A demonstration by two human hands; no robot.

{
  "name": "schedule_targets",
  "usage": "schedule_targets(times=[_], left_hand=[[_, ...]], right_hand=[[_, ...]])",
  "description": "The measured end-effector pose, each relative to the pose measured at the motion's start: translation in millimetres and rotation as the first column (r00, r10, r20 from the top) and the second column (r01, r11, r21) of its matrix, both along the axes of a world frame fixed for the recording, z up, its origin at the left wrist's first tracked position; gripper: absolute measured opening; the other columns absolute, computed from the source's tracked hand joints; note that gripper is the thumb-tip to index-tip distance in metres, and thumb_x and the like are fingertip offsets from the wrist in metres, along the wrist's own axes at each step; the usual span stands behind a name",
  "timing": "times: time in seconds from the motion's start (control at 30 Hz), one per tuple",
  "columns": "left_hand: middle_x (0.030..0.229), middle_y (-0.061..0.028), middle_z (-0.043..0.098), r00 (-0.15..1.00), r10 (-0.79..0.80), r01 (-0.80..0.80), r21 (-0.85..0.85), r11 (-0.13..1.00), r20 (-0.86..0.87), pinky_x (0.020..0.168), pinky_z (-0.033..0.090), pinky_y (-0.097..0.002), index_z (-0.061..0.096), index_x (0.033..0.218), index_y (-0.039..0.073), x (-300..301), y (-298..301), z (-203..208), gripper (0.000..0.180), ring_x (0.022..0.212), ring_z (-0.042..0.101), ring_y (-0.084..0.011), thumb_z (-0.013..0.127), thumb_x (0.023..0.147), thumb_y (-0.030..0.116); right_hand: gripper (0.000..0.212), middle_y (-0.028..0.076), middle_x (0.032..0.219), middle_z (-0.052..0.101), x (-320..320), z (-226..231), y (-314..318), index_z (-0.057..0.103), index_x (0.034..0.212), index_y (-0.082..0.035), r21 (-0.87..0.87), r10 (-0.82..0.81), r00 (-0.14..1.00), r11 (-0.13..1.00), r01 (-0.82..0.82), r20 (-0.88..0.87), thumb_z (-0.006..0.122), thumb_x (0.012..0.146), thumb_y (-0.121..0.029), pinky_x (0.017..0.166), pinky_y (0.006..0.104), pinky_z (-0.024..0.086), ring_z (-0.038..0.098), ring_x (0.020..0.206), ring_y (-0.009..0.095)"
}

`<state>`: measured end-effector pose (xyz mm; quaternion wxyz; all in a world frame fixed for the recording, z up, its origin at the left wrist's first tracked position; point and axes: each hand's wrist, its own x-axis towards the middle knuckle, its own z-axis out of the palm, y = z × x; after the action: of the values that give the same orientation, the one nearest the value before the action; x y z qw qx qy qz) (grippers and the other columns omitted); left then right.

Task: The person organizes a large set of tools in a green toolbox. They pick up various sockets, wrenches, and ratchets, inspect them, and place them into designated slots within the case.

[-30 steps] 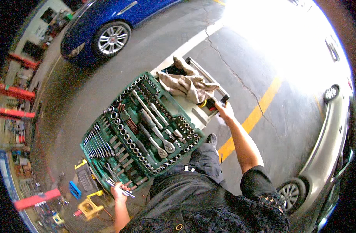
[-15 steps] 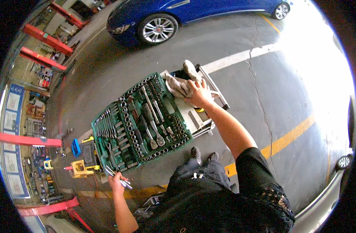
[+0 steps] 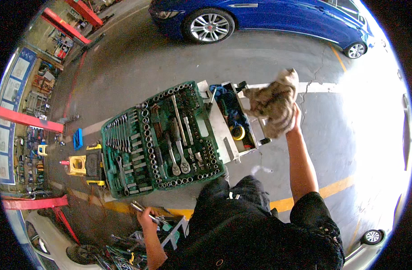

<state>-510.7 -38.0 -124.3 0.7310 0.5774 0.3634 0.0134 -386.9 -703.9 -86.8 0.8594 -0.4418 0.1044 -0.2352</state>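
My right hand [image 3: 296, 120] is closed on a soiled beige rag [image 3: 274, 105], raised off to the right of the tool cart [image 3: 221, 128]. My left hand [image 3: 146, 218] is closed around a few slim, shiny metal hand tools [image 3: 137, 206]; their exact kind is hard to make out. It is low, just in front of the open green socket set case [image 3: 188, 181]. In the case lie ratchets [image 3: 184, 166], combination wrenches [image 3: 117, 135] and many sockets. Beside the case, an open cart compartment shows dark blue cloth and a yellow roll [image 3: 237, 132].
A blue car [image 3: 278, 18] stands beyond the cart. To the left are a yellow-and-black box [image 3: 95, 165], a blue block [image 3: 77, 139] and red lift arms [image 3: 30, 120]. More tools [image 3: 125, 252] lie low at the left, near a pale car [image 3: 48, 238].
My right hand has lifted the rag off the cart and carried it right, uncovering the compartment. My left hand, still with the metal tools, has moved slightly down and right. The view has shifted.
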Motion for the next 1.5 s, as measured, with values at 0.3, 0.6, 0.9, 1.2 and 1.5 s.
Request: schedule_targets(times=[0.3, 0.6, 0.9, 1.2, 1.5], left_hand=[[0.061, 0.0001, 0.045, 0.858, -0.365, 0.453, -0.198, 0.869, 0.362, 0.047, 0.035, -0.0317, 0.054, 0.087, 0.015, 54, -169, 38, 0.005, 0.046, 0.041, -0.0135, 0.054, 0.085, 0.01], [0.065, -0.0014, 0.045, 0.829, -0.38, 0.545, -0.44, 0.714, 0.409, 0.05, 0.038, -0.033, 0.053, 0.094, 0.011, 11, -319, -37, 0.006, 0.051, 0.044, -0.0151, 0.05, 0.088, 0.011], [0.063, -0.0015, 0.045, 0.959, -0.118, 0.232, -0.476, 0.848, 0.257, 0.05, 0.036, -0.033, 0.052, 0.09, 0.008, -29, -328, -21, 0.007, 0.049, 0.042, -0.0151, 0.052, 0.086, 0.013], [0.063, -0.0026, 0.045, 0.966, 0.14, 0.024, -0.618, 0.786, 0.215, 0.049, 0.037, -0.0348, 0.049, 0.085, 0.011, -74, -314, -40, 0.003, 0.048, 0.042, -0.0165, 0.052, 0.085, 0.013], [0.062, -0.0043, 0.044, 0.95, 0.102, 0.09, -0.571, 0.816, 0.296, 0.045, 0.035, -0.0343, 0.048, 0.081, 0.007, -76, -288, -17, 0.007, 0.047, 0.042, -0.0179, 0.051, 0.086, 0.011]], right_hand=[[0.026, 0.025, 0.084, 0.059, -54, -160, 39, 0.053, 0.097, 0.0, -0.834, -0.405, 0.881, 0.551, 0.023, -0.244, 0.061, 0.082, -0.02, 0.073, 0.0468, 0.047, 0.058, 0.079, 0.045], [0.045, 0.013, 0.107, 0.056, 7, -147, 2, 0.056, 0.118, -0.009, -0.989, -0.207, 0.972, 0.078, 0.127, 0.109, 0.063, 0.074, -0.011, 0.089, 0.044, 0.043, 0.049, 0.105, 0.034], [0.056, 0.023, 0.123, 0.049, 32, -128, -8, 0.046, 0.129, -0.005, -0.993, -0.1, 0.994, 0.103, 0.065, 0.054, 0.064, 0.082, -0.03, 0.106, 0.0503, 0.03, 0.036, 0.123, 0.043], [0.041, 0.019, 0.089, 0.066, 124, -2, 70, 0.051, 0.126, -0.017, -0.973, 0.19, 0.955, -0.018, -0.23, -0.229, 0.056, 0.088, -0.034, 0.071, 0.0498, 0.05, 0.063, 0.084, 0.039], [0.053, 0.022, 0.094, 0.067, 196, -19, 124, 0.056, 0.111, -0.002, -0.848, 0.077, 0.877, -0.31, -0.431, -0.474, 0.054, 0.087, -0.048, 0.076, 0.0482, 0.052, 0.065, 0.086, 0.039]])
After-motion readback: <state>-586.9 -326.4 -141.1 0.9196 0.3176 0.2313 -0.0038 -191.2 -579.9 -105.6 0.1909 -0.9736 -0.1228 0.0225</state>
